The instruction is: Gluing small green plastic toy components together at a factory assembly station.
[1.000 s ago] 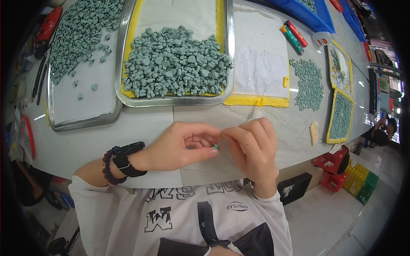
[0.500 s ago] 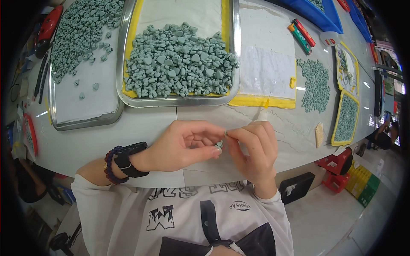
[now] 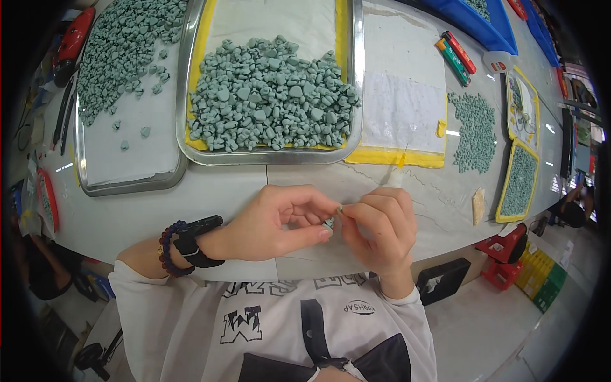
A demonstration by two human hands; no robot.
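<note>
step in hand looks like fine fingertip work on small parts. left hand [image 3: 283, 223] half curled, a grey-green pebble-shaped piece [image 3: 328, 223], partly hidden, at its thumb tip; right hand [image 3: 382, 226] pinched closed on a tiny pale-green bit [image 3: 340, 208] right by the left index tip. rectangular shiny metal tray [image 3: 273, 157] beyond left hand, slim white bottle with yellow tip [image 3: 395, 177] just beyond right. next move calls for a steady left, precise right pinch.

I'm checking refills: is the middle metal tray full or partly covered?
Partly covered: in the metal tray, green stones heap over the near part; white lining shows beyond them. Its far end is out of view.
</note>
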